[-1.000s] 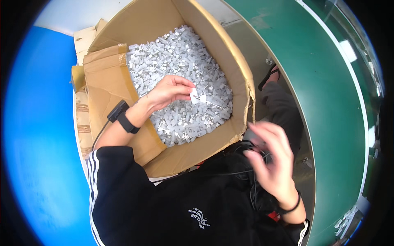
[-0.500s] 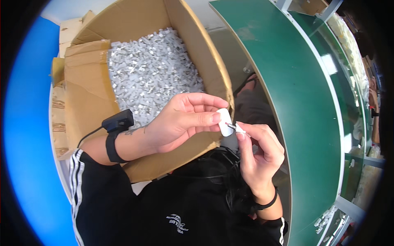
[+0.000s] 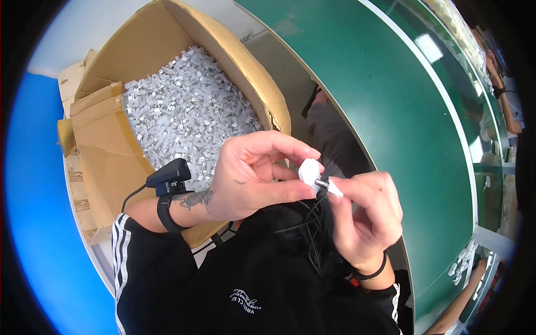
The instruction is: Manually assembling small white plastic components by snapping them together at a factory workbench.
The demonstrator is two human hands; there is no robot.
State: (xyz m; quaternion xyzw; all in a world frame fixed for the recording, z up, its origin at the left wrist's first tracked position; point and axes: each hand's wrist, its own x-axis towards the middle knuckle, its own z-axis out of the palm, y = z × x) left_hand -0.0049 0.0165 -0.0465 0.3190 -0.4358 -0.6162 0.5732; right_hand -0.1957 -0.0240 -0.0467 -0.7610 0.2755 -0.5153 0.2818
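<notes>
Head view | left hand [image 3: 251, 178] pinching white plug [image 3: 309, 170], touching right hand [image 3: 363, 218] | right fingers gripping metal pin [image 3: 322, 183] | pin axis left-right, between hands | box [image 3: 106, 162] left, apart

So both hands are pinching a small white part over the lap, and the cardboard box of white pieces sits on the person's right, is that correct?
Not quite: the box sits on the person's left, not the right, as the head view shows. The rest holds: the left hand and right hand both pinch the small white part over the lap, and the box is full of white pieces.
</notes>
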